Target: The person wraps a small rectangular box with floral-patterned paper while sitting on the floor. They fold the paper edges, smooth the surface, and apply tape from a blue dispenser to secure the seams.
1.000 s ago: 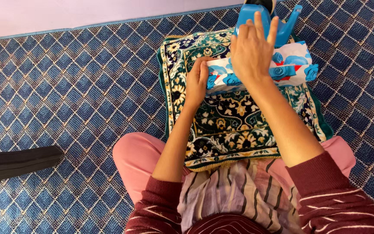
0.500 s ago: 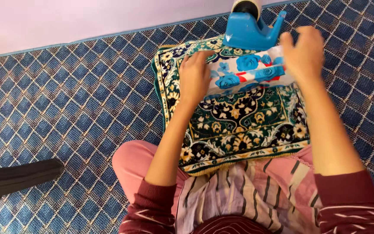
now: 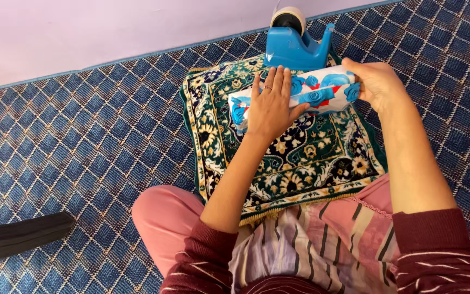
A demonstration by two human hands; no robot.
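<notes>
A long package wrapped in white paper with blue roses (image 3: 322, 87) lies across the far part of a small green patterned mat (image 3: 305, 158). My left hand (image 3: 272, 106) rests flat on top of the package's left half, fingers spread, a ring on one finger. My right hand (image 3: 375, 83) grips the package's right end, fingers curled around it. A blue tape dispenser (image 3: 295, 46) with a roll of tape stands just beyond the package at the mat's far edge.
The mat lies on a blue diamond-pattern carpet (image 3: 82, 141) that meets a pale wall (image 3: 82, 32) at the top. A black flat object (image 3: 17, 237) lies at the lower left. My pink-clad knees (image 3: 164, 218) sit under the mat's near edge.
My left hand moved from the package's left end onto its top. My right hand left the package's middle, went to its right end and closed around it. The view shifted slightly.
</notes>
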